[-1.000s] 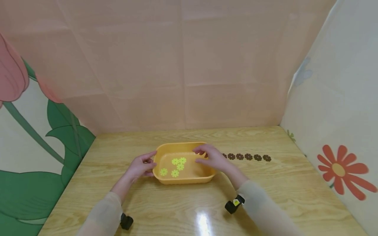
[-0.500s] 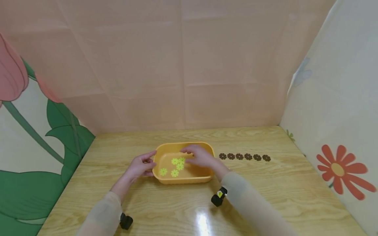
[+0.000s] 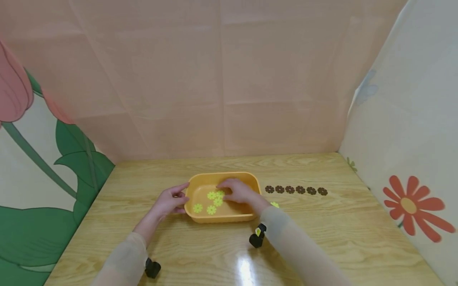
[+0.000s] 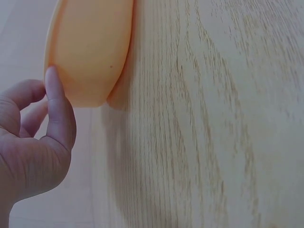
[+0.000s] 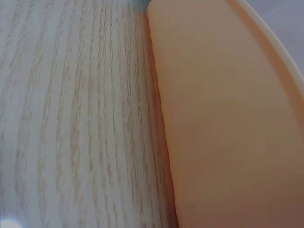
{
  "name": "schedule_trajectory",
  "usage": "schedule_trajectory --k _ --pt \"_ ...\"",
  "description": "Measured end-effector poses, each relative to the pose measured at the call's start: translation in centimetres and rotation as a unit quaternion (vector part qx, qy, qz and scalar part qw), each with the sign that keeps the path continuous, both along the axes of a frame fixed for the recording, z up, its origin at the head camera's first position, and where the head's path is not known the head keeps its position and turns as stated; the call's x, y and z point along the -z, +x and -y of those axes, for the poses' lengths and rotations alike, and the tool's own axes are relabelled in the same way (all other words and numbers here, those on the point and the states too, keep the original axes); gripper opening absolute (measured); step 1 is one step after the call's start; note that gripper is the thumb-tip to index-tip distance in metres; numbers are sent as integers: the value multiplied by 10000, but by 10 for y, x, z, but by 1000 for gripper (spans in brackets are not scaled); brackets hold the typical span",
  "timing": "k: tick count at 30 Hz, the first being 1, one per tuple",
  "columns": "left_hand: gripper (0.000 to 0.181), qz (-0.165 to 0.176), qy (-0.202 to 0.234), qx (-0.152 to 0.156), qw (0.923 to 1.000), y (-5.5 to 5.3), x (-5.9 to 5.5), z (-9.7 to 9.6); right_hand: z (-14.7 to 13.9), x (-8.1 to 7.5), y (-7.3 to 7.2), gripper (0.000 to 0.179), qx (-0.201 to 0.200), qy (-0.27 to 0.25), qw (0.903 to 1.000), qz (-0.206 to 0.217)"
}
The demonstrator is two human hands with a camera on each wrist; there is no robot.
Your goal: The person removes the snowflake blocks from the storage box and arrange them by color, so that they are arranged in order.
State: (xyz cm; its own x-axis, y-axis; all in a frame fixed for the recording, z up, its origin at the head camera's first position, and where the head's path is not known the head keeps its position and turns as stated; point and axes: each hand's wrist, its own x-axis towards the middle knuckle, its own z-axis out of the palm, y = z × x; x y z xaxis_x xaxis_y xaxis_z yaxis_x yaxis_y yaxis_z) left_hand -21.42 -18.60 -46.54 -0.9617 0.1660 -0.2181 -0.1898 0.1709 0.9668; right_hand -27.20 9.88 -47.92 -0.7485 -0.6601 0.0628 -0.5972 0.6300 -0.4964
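Note:
An orange plastic basin [image 3: 225, 218] stands on the wooden table with several yellow-green flower-shaped pieces [image 3: 211, 209] inside, most of them in its left half. My left hand [image 3: 169, 202] holds the basin's left end; in the left wrist view the thumb [image 4: 56, 90] lies against the outer wall close to the rim. Inside the basin, my right hand [image 3: 240, 192] reaches down beside the cluster of flower pieces, thumb and forefinger apart around one of them. The right wrist view shows only the basin's outer wall [image 5: 228, 118] and table, the fingers hidden.
A straight row of several dark brown flower pieces [image 3: 290, 190] lies on the table [image 3: 200, 254] right of the basin. One yellow-green flower piece [image 3: 274, 204] lies in front of the row, partly behind the right sleeve. Printed cloth walls enclose the table's back and sides.
My right hand has moved left and down into the basin, to the flower pieces. A yellow-green piece on the table now shows past the forearm. The left hand and basin have stayed put.

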Motion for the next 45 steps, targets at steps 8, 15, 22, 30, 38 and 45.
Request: schedule_trajectory --k 8,15,22,30,38,45 --pt "59 -15 58 -7 10000 0 0 0 1 2 -1 38 -25 201 9998 -62" --pt "59 -29 65 -18 10000 0 2 0 3 -1 2 36 103 434 9989 124" --pt "59 -17 62 -38 10000 0 2 0 2 2 1 28 86 255 9996 -19" --pt "59 -22 44 -34 10000 1 1 0 3 3 0 20 188 255 9995 -57" --pt "60 -1 56 -55 10000 1 0 0 4 2 0 20 256 296 9992 60" --pt "59 -47 71 -65 9999 0 3 0 3 5 -1 20 110 216 9997 -86"
